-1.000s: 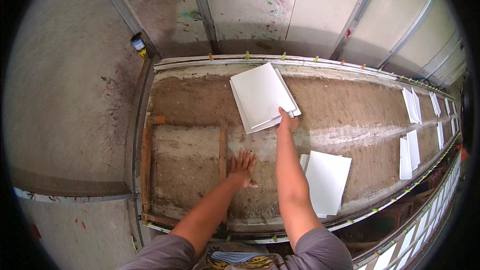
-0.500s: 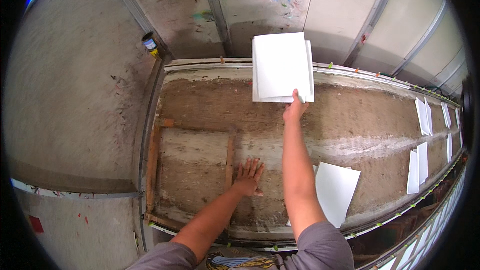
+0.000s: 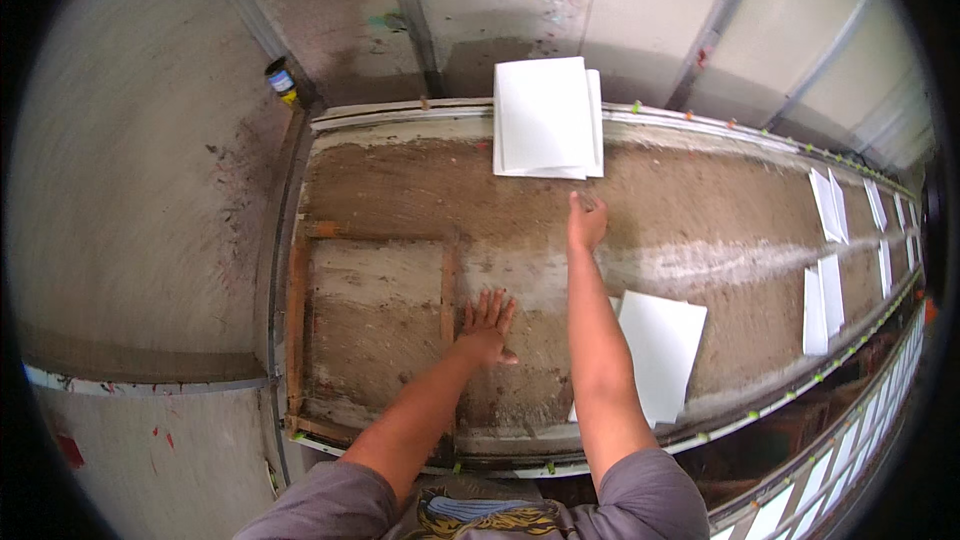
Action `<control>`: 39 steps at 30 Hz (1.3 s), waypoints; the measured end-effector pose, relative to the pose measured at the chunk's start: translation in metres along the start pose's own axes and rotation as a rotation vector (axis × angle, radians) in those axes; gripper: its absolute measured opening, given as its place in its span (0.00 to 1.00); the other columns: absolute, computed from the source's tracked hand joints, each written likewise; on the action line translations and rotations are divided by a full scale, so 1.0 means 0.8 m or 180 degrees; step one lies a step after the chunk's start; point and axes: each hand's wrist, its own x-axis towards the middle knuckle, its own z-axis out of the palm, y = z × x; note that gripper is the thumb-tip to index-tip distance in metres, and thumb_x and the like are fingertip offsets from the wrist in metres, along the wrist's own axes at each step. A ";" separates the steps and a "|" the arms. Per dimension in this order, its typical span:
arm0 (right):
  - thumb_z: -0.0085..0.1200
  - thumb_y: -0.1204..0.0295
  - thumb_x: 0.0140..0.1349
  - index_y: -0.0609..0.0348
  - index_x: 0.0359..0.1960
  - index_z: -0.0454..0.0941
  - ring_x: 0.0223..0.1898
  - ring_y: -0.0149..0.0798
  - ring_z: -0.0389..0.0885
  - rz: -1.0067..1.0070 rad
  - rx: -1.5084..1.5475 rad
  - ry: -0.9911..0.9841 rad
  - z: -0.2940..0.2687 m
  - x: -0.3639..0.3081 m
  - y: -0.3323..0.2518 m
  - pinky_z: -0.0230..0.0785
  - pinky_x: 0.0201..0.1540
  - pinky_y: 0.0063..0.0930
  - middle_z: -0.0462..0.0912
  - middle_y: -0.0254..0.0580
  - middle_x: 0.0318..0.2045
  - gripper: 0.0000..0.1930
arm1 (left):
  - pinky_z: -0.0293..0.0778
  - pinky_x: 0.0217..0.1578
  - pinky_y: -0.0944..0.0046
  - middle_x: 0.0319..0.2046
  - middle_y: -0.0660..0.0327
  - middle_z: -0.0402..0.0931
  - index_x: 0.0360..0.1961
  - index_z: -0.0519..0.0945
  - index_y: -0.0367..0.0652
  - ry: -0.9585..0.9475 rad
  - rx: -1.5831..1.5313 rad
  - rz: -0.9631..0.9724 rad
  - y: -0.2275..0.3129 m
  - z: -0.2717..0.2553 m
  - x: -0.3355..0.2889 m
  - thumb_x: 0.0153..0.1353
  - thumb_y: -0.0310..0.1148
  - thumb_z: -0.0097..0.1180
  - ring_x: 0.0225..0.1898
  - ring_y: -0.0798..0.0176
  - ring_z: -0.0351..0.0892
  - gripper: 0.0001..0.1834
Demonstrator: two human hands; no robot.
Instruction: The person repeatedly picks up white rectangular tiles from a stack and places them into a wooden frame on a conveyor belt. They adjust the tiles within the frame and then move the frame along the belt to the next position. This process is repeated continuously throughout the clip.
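Note:
My left hand (image 3: 487,330) lies flat on the worn brown tabletop (image 3: 540,285) with its fingers spread, beside the wooden frame. Just short of the far stack of white sheets (image 3: 545,120), my right hand (image 3: 588,223) is held with curled fingers and the thumb up. A small pale bit seems to show between thumb and fingers, too small to name. The stack lies over the table's far edge strip, its sheets slightly offset, apart from my hand. A second group of white sheets (image 3: 662,350) lies near me, partly covered by my right forearm.
A wooden frame (image 3: 450,285) is set at the table's left end. More white sheets (image 3: 825,305) lie in pairs toward the right end. Small coloured pegs line the far and near edge rails (image 3: 700,437). A dark container (image 3: 280,75) stands at the far left corner, by a panelled wall.
My right hand has come off the near edge of the far stack and drawn back toward me. The stack stays in place. My left hand remains flat; the whole view has shifted slightly.

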 end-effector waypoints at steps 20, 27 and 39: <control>0.65 0.34 0.54 0.62 0.67 0.66 0.69 0.58 0.65 0.1267 -0.2403 0.0362 -0.434 -0.209 0.193 0.59 0.69 0.57 0.69 0.58 0.65 0.50 | 0.60 0.71 0.43 0.67 0.39 0.68 0.72 0.67 0.38 0.0916 -0.0868 0.0755 0.156 0.071 -0.019 0.66 0.56 0.60 0.72 0.42 0.63 0.42; 0.74 0.43 0.49 0.60 0.61 0.71 0.63 0.57 0.72 0.0688 -0.1980 0.0842 -0.435 -0.226 0.179 0.66 0.64 0.54 0.77 0.54 0.57 0.45 | 0.70 0.63 0.49 0.63 0.40 0.74 0.73 0.65 0.37 0.0880 -0.1894 0.1140 0.196 0.100 -0.044 0.67 0.54 0.59 0.63 0.40 0.75 0.42; 0.65 0.59 0.63 0.61 0.52 0.81 0.53 0.56 0.82 0.0504 -0.1158 0.1113 -0.449 -0.238 0.188 0.74 0.56 0.47 0.85 0.54 0.51 0.22 | 0.55 0.73 0.45 0.74 0.37 0.54 0.75 0.59 0.36 0.0875 -0.2904 0.1365 0.184 0.122 -0.049 0.65 0.53 0.64 0.75 0.38 0.54 0.47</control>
